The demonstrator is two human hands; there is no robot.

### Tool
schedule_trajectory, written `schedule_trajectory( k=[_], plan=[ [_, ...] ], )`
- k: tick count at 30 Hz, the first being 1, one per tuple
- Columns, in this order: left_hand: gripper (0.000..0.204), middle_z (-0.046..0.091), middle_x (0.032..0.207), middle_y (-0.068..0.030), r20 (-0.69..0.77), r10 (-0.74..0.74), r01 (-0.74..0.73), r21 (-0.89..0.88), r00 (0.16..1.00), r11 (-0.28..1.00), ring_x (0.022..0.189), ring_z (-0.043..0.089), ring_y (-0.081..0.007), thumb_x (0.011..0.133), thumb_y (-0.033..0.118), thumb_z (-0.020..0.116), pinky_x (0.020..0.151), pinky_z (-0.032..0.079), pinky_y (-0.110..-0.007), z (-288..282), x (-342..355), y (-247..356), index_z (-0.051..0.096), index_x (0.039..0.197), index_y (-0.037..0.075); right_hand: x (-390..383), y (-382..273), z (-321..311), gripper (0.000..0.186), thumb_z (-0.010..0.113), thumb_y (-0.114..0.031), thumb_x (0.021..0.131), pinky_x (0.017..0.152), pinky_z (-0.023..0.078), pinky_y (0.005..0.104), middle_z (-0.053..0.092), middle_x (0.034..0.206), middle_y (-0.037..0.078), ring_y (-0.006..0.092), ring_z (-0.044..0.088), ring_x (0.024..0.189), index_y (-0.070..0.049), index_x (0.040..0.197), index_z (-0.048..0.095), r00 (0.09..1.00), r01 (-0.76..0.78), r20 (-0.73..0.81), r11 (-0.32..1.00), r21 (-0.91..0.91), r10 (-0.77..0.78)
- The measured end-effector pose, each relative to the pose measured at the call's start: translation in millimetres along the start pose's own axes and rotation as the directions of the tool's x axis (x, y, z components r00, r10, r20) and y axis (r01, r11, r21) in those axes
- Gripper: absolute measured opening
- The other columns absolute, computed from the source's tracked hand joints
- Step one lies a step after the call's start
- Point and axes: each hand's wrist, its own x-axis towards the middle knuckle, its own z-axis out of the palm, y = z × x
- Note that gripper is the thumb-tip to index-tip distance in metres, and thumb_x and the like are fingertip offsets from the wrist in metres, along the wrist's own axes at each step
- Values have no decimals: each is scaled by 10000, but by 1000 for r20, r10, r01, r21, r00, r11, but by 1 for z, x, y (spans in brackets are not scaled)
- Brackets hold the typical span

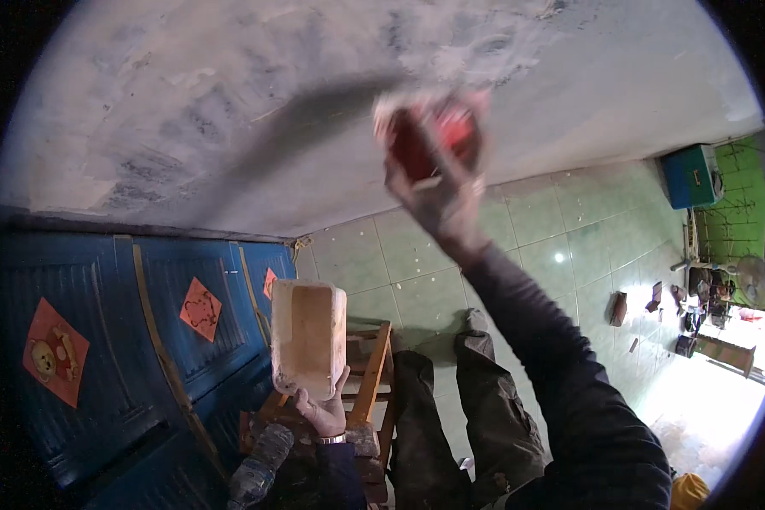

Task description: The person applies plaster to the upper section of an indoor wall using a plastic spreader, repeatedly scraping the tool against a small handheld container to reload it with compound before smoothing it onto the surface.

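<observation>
My left hand (321,414) grips the lower end of a whitish rectangular tub (341,331), with its fingers and thumb round the end wall. Pale smears coat the tub's inside. Raised high against the patchy grey wall (229,76), my right hand (444,200) is closed round a blocky red hand tool (457,127). Motion blurs the tool, so its exact kind and whether it touches the wall cannot be made out. Its dark shadow falls on the wall to the left.
Blue panelled doors (157,306) with red diamond-shaped decorations stand at the left. Below the tub are a wooden ladder-like frame (372,374) and a clear plastic bottle (262,466). Pale specks dot the green tiled floor (416,255). A teal box (687,177) and clutter lie far right.
</observation>
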Motion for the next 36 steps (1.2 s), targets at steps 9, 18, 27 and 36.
schedule_trajectory(
  k=[9,18,27,36],
  plan=[
    [766,333,1582,-64,-13,9,-9,44,1000,999,1438,323,-391,859,424,646,1036,364,-810,-17,2,-6,351,1535,218,83,-18,-9,670,840,-184,711,999,501,448,412,1427,199,397,516,1262,-226,1352,649,959,90,-241,970,-227,-146],
    [749,382,1565,-60,60,22,-25,58,998,998,1416,392,-361,885,431,604,1055,367,-786,-14,3,3,337,1546,202,-60,-18,46,716,837,-303,667,1016,405,542,344,1501,177,422,388,1339,-290,1350,623,922,-188,322,976,-109,214],
    [754,371,1571,-59,38,-2,4,-39,999,999,1424,376,-384,872,389,636,1047,383,-785,-11,9,-13,339,1542,213,-29,-28,81,746,843,-259,700,1038,417,566,302,1532,186,460,381,1274,-298,1397,582,975,-190,102,980,-61,195],
    [742,380,1566,-54,107,41,-32,-82,993,996,1423,357,-414,880,400,653,1037,404,-777,-27,10,-4,353,1528,202,53,-92,22,764,854,-214,719,1103,400,533,301,1532,213,441,383,1361,-188,1427,568,990,-123,-60,992,30,124]
  ],
)
